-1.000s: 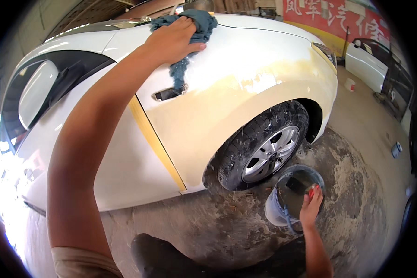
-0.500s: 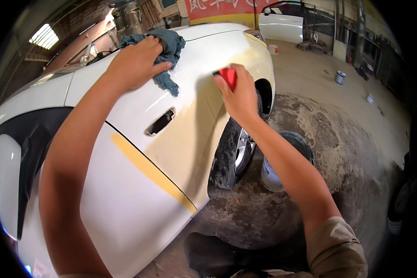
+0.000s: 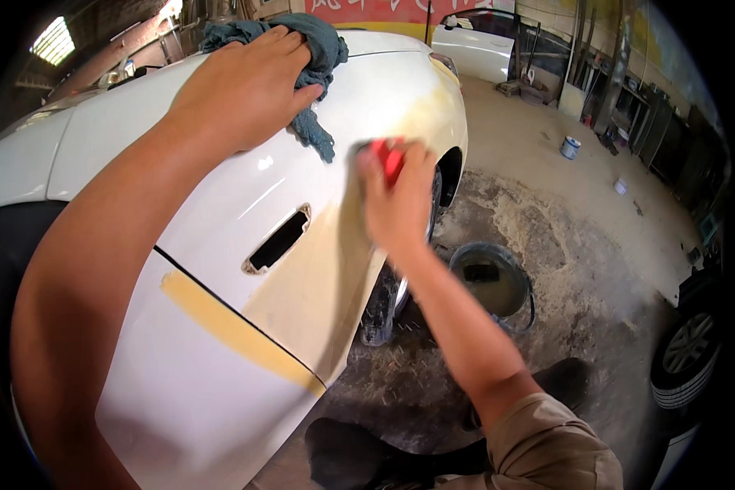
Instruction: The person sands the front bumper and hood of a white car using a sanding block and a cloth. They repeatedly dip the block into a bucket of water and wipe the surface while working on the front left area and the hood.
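My left hand (image 3: 241, 90) presses a crumpled dark teal cloth (image 3: 324, 49) against the top of a white car's front fender (image 3: 229, 224), fingers curled over it. A loose end of the cloth hangs below the thumb. In my right hand (image 3: 402, 208) is a red sanding block (image 3: 390, 161), held against the beige-coated part of the fender; hand and block are blurred by motion. The block's working face is hidden. Below the cloth is a dark slot-shaped opening (image 3: 278, 241) in the fender. A yellow filler strip (image 3: 233, 318) runs along the door edge beside the panel gap.
A bucket (image 3: 527, 287) with murky liquid and a dark object inside stands on the stained floor beside the front wheel (image 3: 379, 314). Farther off are a small can (image 3: 570, 148) and a detached white door (image 3: 475, 53). A loose wheel (image 3: 688, 359) is at the far right.
My right hand has moved the sanding block slightly left and down along the fender. My left hand stays on the cloth. The view has shifted, and more of the bucket shows.
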The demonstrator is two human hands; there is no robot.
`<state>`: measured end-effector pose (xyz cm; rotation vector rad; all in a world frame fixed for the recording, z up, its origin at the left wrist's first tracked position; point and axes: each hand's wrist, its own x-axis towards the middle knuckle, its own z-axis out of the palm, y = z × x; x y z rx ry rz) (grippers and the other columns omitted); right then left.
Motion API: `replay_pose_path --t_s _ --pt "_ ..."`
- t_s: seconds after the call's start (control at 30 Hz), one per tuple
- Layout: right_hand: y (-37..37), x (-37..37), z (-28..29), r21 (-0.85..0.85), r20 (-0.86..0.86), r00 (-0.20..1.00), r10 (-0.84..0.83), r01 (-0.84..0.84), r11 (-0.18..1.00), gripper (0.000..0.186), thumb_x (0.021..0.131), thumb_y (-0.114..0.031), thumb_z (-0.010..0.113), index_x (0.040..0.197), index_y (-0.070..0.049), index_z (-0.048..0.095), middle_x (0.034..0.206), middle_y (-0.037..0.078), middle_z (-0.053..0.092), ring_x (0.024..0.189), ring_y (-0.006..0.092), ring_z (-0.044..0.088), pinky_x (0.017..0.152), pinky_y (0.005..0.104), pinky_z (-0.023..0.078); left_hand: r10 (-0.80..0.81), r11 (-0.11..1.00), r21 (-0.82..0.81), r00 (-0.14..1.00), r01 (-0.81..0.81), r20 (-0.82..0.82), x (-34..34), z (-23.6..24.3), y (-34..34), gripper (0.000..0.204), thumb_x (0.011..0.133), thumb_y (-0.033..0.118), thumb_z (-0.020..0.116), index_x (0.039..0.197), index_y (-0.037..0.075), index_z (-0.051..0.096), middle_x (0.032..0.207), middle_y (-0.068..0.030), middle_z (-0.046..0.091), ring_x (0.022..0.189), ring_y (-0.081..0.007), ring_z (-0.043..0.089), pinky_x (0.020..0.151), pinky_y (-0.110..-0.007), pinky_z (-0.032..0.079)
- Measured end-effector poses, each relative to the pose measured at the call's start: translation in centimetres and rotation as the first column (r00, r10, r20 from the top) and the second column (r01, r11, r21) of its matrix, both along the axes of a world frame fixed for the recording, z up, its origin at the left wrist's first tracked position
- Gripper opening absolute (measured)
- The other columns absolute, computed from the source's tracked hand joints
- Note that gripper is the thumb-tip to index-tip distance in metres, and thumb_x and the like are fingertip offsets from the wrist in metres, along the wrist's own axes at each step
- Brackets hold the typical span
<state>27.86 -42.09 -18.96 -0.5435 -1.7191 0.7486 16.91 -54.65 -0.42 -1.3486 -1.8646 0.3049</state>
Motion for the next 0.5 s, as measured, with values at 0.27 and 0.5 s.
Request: replay_pose_path --t_s 0.27,0.5 --pt "11.1 -2.9 2.8 -0.07 0.101 0.991 -0.086 0.093 0.993 0.045 0.1 -0.041 0.068 0.118 -0.002 0.056 0.11 0.027 0.058 0.102 0.0461 0.061 0.09 0.0529 0.05 -0.059 0.998 0.022 0.997 0.058 0.05 -0.7 -0.6 0.3 0.045 0.104 0.038 0.06 0.131 0.002 0.06 0.142 -0.0153 0.061 0.142 -0.029 0.051 0.107 -0.042 0.047" --pt "1.3 -0.5 -1.2 0.146 0.049 0.998 0.029 -0.035 0.989 0.038 0.1 -0.03 0.071 0.121 -0.002 0.055 0.118 0.024 0.052 0.105 0.043 0.059 0.091 0.0499 0.05 -0.099 0.991 0.082 0.993 0.104 -0.061 -1.0 -0.7 -0.6 0.043 0.103 0.036 0.061 0.13 0.002 0.061 0.14 -0.0135 0.062 0.141 -0.0286 0.052 0.109 -0.043 0.046"
